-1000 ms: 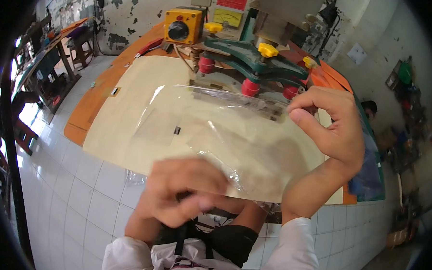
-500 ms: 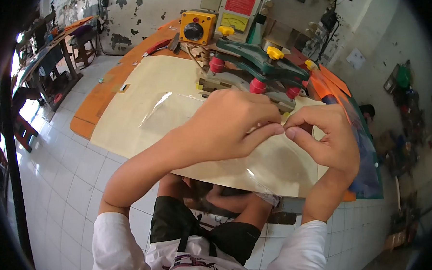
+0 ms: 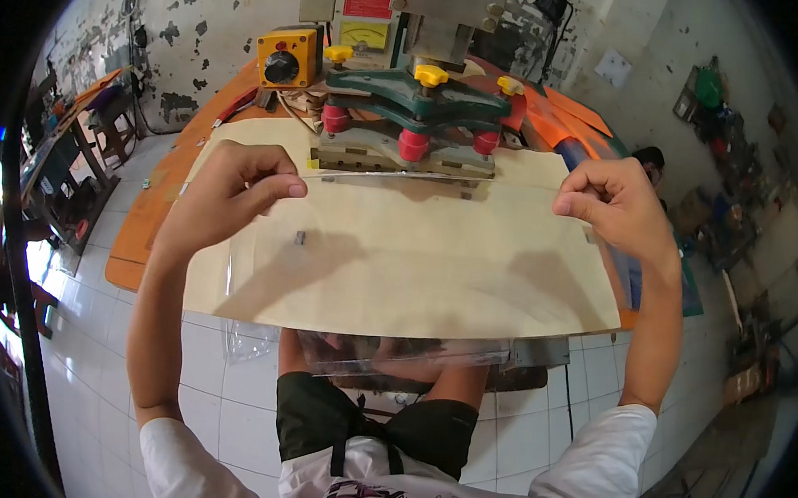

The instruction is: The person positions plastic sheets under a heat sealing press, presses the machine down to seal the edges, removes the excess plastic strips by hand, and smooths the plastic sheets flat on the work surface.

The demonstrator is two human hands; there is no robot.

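Observation:
A clear plastic sheet (image 3: 412,356) spreads between my two hands, its top edge drawn nearly straight across. Its lower part drapes over the front edge of the cream work surface (image 3: 397,289) toward my lap. My left hand (image 3: 232,193) pinches the sheet's edge at the left, fingers closed. At the right, my right hand (image 3: 619,205) has thumb and fingers pressed together on the other end. Just beyond the stretched edge stands a press with a green clamp frame (image 3: 414,97), red spacers and yellow knobs; its long metal bar (image 3: 403,160) lies close behind the sheet.
A yellow control box (image 3: 288,57) with a black dial is at the back left, near a red-handled tool (image 3: 236,106). Orange and blue sheets (image 3: 569,123) lie at the right back. Part of another person (image 3: 650,159) shows behind them.
My hands have moved apart from close together, left hand to the left, and the plastic sheet is now spread between them. The view has shifted, bringing the press nearer the middle.

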